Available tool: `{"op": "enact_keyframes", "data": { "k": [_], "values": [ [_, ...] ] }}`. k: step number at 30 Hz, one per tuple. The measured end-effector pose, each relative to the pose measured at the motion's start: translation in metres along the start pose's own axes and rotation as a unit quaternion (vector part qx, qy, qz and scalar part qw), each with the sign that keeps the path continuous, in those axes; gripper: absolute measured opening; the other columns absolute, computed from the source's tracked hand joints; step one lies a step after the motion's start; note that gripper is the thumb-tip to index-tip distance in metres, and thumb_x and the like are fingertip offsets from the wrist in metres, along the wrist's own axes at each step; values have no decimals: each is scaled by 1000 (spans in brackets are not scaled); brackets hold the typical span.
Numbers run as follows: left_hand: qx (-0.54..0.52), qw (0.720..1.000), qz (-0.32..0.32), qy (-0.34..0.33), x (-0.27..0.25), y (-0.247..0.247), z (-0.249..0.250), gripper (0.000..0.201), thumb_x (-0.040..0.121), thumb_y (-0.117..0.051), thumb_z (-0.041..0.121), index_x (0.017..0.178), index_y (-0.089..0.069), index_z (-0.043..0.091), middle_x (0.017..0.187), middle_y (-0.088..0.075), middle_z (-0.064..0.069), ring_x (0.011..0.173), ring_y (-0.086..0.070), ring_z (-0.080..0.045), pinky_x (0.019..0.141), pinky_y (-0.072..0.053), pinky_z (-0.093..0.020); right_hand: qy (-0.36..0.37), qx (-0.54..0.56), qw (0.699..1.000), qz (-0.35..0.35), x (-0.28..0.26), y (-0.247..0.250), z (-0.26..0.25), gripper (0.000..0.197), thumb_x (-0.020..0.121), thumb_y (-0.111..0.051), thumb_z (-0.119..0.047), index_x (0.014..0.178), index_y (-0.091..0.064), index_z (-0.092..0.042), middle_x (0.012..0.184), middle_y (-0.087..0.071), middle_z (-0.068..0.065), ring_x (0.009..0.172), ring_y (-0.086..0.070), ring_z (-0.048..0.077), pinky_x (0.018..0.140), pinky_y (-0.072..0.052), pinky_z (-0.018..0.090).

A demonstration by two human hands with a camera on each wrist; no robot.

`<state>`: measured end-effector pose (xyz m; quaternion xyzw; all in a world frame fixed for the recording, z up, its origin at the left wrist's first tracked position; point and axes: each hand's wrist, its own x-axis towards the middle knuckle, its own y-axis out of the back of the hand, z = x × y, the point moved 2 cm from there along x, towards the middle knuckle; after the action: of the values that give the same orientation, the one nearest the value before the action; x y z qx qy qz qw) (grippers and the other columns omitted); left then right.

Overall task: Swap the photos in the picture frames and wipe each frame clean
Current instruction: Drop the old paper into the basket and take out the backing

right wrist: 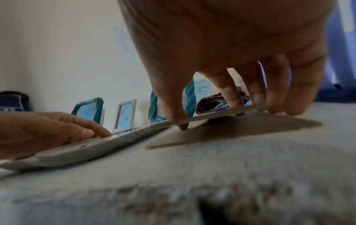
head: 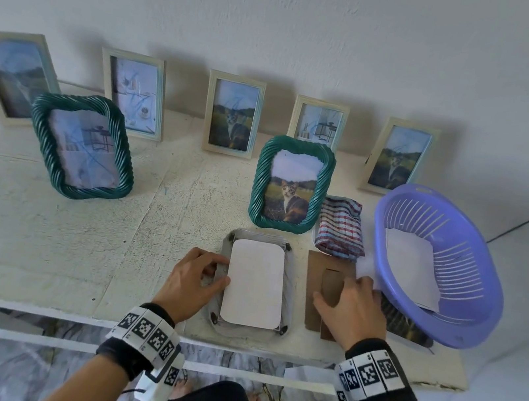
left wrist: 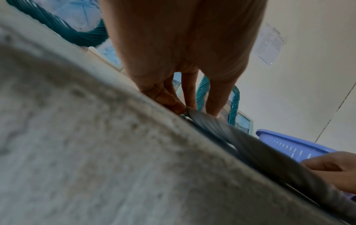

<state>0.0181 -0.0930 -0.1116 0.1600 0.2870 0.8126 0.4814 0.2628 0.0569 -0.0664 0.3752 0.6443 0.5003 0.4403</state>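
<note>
White table, picture frames, striped cloth, purple basket

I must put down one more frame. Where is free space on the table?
Bare tabletop lies left of the left hand, in front of the left green frame. Crowded on the right: face-down frame, brown backing board, striped cloth, purple basket.
</note>
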Motion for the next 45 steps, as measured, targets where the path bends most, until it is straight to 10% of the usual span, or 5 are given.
{"op": "enact_keyframes", "data": {
  "k": [7, 16, 23, 45],
  "values": [
    [0, 1000, -3, -5, 1, -1, -3, 28, 86, -72, 25, 114, -68, 22, 99, -54, 6, 86, -56, 0, 72, -37, -1, -36, 96, 995, -12, -9, -8, 13, 56, 80, -65, -53, 109, -55, -6, 110, -46, 11, 108, -46, 31, 94, -41, 39],
    [-12, 1000, -8, -13, 0, 0, -4, 27, 86, -71, 25, 113, -66, 24, 100, -55, 6, 89, -57, -1, 74, -38, -3, 42, 166, 985, -4, -34, 3, -39, 50, 74, -66, -61, 93, -50, -18, 104, -36, 0, 97, -40, 21, 78, -40, 29],
    [-14, 999, -16, -36, 0, 1, -6, 39, 80, -59, 48, 113, -66, 28, 100, -54, 8, 88, -56, -1, 75, -40, -6, 105, 95, 990, 17, -33, -9, -98, 61, 75, -58, -64, 104, -50, -12, 109, -37, 4, 98, -39, 23, 71, -40, 28],
    [5, 999, -15, -43, -2, 0, -5, 29, 86, -71, 21, 115, -68, 21, 101, -53, 4, 88, -56, -1, 75, -37, -2, 108, 84, 991, -2, -24, -21, -107, 72, 74, -57, -70, 116, -50, -11, 122, -37, 9, 108, -40, 28, 85, -42, 33]
  ]
}}
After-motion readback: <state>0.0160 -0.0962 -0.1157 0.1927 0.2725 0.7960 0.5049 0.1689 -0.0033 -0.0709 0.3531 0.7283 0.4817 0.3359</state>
